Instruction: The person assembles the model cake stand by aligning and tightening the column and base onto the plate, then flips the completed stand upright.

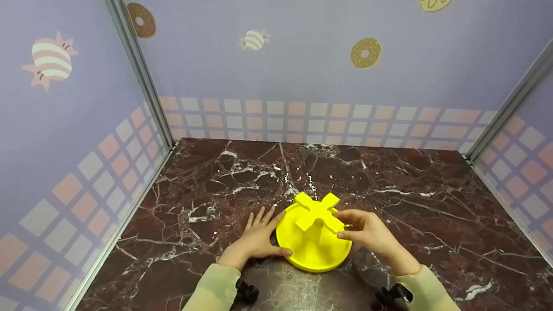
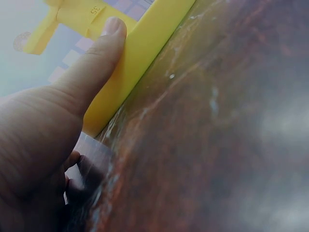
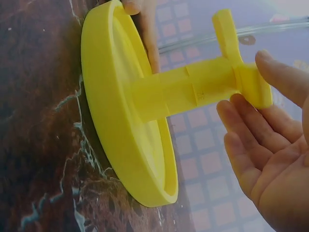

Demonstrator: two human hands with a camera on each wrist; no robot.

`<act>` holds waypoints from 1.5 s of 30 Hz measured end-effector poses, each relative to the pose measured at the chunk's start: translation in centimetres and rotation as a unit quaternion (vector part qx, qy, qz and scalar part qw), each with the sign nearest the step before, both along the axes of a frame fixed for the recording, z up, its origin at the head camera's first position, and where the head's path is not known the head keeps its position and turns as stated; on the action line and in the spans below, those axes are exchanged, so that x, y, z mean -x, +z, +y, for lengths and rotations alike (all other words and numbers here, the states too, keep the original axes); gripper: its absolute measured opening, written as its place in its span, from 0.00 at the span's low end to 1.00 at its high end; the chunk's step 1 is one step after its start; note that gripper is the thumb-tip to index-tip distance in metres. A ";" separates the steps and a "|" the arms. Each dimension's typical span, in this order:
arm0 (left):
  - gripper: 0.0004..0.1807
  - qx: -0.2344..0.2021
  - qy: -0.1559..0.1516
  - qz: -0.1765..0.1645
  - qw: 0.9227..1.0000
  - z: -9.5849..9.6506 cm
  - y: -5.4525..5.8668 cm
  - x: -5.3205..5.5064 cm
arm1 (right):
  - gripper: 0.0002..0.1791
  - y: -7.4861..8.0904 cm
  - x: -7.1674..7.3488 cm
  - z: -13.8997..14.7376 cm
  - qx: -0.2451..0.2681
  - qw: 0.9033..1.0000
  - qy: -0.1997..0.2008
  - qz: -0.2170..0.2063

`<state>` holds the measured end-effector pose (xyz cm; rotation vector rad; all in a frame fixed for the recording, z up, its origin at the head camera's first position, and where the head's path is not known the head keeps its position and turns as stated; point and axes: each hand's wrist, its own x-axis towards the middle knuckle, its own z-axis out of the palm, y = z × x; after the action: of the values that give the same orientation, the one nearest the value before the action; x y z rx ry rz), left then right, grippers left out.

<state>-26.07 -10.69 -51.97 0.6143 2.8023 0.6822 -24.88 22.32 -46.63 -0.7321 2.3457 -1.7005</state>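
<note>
A yellow stand (image 1: 317,255) rests on the marbled table, with a round rimmed base, an upright post (image 3: 176,92) and a cross-shaped top (image 1: 317,211). In the left wrist view, the post bears a small mark that looks like 35. My left hand (image 1: 257,239) lies against the left side of the base, its fingers spread and fairly straight. Its thumb (image 2: 99,60) rests on the base's rim. At the right, my right hand (image 1: 367,231) holds one arm of the cross between thumb and fingers, clearly seen in the right wrist view.
The dark red marbled tabletop (image 1: 207,181) spreads around the stand. Lilac walls (image 1: 302,69) with checks and sweet pictures enclose it at the back and both sides. Metal strips (image 1: 147,77) run up the back corners. Small white specks lie behind the stand.
</note>
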 end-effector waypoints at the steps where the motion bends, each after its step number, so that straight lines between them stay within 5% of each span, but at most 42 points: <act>1: 0.65 -0.001 0.000 -0.001 1.000 0.0 0.0 0.0 | 0.27 0.1 0.0 0.1 -0.007 1.000 0.005 0.002; 5: 0.65 -0.004 -0.002 -0.001 1.000 0.0 0.0 0.0 | 0.21 0.8 0.2 0.6 -0.019 1.000 0.009 0.020; 12: 0.65 -0.013 0.001 -0.003 1.000 0.0 0.0 -0.1 | 0.18 1.2 1.9 0.8 0.021 0.993 -0.104 0.043; 21: 0.65 -0.010 -0.001 -0.004 1.000 0.0 0.0 0.0 | 0.28 0.2 3.6 0.2 0.023 0.999 -0.042 -0.002; 45: 0.65 -0.008 -0.002 -0.004 1.000 0.0 0.2 -0.1 | 0.20 -0.3 -0.3 -0.2 -0.021 0.996 -0.056 0.061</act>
<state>-25.94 -10.70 -51.76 0.6184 2.7909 0.7045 -24.61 22.08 -46.94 -0.7302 2.5430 -1.6878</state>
